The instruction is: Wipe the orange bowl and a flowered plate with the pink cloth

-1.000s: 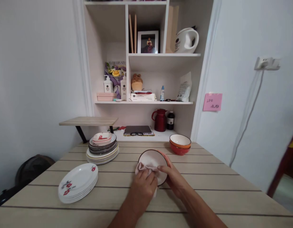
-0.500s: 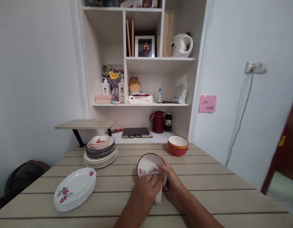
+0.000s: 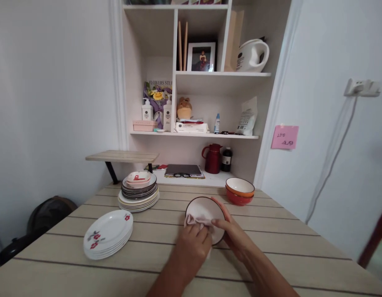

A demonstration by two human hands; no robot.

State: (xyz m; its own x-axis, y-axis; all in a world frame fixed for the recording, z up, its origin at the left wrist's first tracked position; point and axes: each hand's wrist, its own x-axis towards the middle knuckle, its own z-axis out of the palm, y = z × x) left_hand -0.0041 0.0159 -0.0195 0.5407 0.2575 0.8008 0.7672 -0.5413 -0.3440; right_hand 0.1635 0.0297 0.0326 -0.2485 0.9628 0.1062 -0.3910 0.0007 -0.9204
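Shelf unit [image 3: 223, 75]: white; stood along the far edge of the table [image 3: 280, 239].
Table edges: the left and right sides spread apart toward the viewer; the far side met the shelf unit.
Table room: pale boards with dark seams extended from the right forearm [image 3: 266, 268] to the right edge. A second stretch of boards lay between the left hand [image 3: 193, 243] and the oval plates [image 3: 108, 232].
Round plates [image 3: 138, 197]: stacked at far left, small dishes [image 3: 138, 178] on top; well apart from the left hand.
Oval plates: stacked at near left; white, with red flowers on the top plate.
Stacked bowls [image 3: 239, 193]: orange above red; positioned beyond and to the right of the held bowl [image 3: 206, 207], with a gap between.
Held bowl: located near the middle of the table, tilted, mouth toward the viewer. Interior white; rim round, thin and dark. Outer wall mostly hidden. Contact between base and boards could not be determined.
Right hand [image 3: 234, 234]: grasped the held bowl at its right side; thumb over the rim, fingers curved behind the outer wall.
Left hand: grasped the cloth [image 3: 198, 220]; fingers bent and drawn together.
Cloth: pale pink, bunched; touched the inner wall.
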